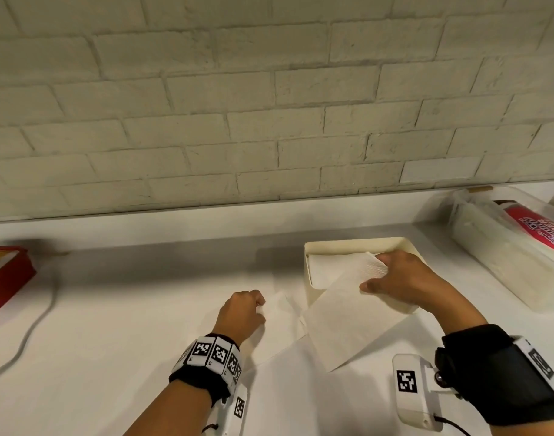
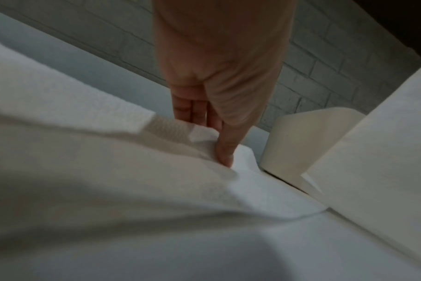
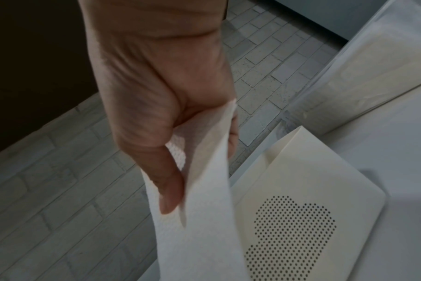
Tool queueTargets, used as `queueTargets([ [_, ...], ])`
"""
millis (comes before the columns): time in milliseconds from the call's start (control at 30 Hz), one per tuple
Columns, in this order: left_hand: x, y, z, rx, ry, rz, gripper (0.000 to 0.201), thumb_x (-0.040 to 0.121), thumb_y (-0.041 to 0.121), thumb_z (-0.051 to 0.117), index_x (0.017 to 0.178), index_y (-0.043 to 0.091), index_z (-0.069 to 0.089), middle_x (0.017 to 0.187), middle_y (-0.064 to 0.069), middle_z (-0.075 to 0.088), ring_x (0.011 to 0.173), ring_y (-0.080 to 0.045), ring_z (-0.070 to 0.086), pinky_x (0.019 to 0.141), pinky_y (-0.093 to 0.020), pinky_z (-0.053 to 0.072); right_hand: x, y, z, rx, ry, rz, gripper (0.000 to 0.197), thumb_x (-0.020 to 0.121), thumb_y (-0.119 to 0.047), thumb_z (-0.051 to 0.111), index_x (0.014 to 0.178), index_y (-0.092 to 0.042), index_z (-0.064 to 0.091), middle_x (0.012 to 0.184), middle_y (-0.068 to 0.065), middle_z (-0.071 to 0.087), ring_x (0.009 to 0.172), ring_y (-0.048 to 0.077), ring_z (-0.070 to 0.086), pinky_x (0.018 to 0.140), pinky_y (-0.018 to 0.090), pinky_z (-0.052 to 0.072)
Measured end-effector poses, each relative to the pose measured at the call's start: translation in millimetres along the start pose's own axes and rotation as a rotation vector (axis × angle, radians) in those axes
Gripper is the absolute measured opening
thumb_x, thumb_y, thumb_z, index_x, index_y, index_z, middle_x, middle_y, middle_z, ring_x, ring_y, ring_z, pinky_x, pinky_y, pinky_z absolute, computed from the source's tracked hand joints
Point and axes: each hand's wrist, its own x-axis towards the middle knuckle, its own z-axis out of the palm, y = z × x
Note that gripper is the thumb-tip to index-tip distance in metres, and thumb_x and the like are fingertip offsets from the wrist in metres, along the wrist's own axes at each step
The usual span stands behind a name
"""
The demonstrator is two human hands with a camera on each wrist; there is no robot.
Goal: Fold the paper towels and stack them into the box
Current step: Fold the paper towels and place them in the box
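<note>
Head view: the right hand (image 1: 401,280), at 3 o'clock, grips one end of a paper towel (image 1: 348,322) over the cream box (image 1: 338,247); the sheet drapes from the box's near wall down onto the white counter (image 1: 112,341). The left hand (image 1: 242,313), at 6 o'clock, pinches a second towel (image 1: 278,328) lying flat on the counter, just beside the box. A red carton (image 1: 5,275) sits at 9 o'clock, a plastic-wrapped package (image 1: 502,247) at 3 o'clock. Left wrist view: thumb and fingers (image 2: 225,150) pinch a raised towel edge, the box at 3 o'clock. Right wrist view: curled fingers and thumb (image 3: 167,190) clasp the hanging towel above a cream lid (image 3: 312,180) perforated with a dotted heart, at 5 o'clock.
</note>
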Motion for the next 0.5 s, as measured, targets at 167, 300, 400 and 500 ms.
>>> queueTargets([
  [167, -14.6, 8.3, -11.6, -0.005, 0.071, 0.039, 0.011, 0.085, 0.018, 0.059, 0.090, 0.023, 0.068, 0.094, 0.012, 0.069, 0.086, -0.010, 0.060, 0.068, -0.017, 0.043, -0.6, 1.7, -2.9, -0.006, 0.008, -0.016, 0.016, 0.079, -0.027, 0.072, 0.086, -0.026, 0.057, 0.077, -0.008, 0.056, 0.071, 0.007, 0.049, 0.052, 0.013, 0.030],
  [300, -17.3, 13.5, -36.5, -0.261, -0.016, 0.058, 0.017, 0.078, 0.011, 0.062, 0.068, 0.023, 0.055, 0.067, 0.014, 0.058, 0.064, -0.005, 0.057, 0.050, -0.008, 0.038, 0.7, 3.4, -6.9, -0.022, 0.023, -0.030, 0.012, 0.081, -0.027, 0.070, 0.087, -0.021, 0.062, 0.071, -0.012, 0.052, 0.065, 0.002, 0.046, 0.051, 0.014, 0.031],
  [400, -21.0, 16.8, -65.8, -0.527, -0.118, 0.070, 0.021, 0.080, 0.003, 0.063, 0.073, 0.021, 0.055, 0.064, 0.006, 0.057, 0.053, -0.008, 0.050, 0.051, -0.016, 0.039, 1.8, 4.1, -12.2, -0.009, 0.056, -0.032, 0.013, 0.082, -0.028, 0.068, 0.089, -0.018, 0.065, 0.074, -0.006, 0.055, 0.069, 0.011, 0.051, 0.053, 0.017, 0.035],
  [500, -31.7, 25.5, -94.3, -0.910, -0.244, 0.105, 0.023, 0.076, -0.006, 0.062, 0.085, 0.015, 0.059, 0.065, 0.002, 0.065, 0.051, -0.011, 0.058, 0.050, -0.019, 0.046, 2.3, 3.7, -19.2, 0.040, 0.069, -0.029, 0.009, 0.083, -0.028, 0.068, 0.082, -0.020, 0.063, 0.075, -0.004, 0.057, 0.068, 0.012, 0.053, 0.054, 0.019, 0.037],
])
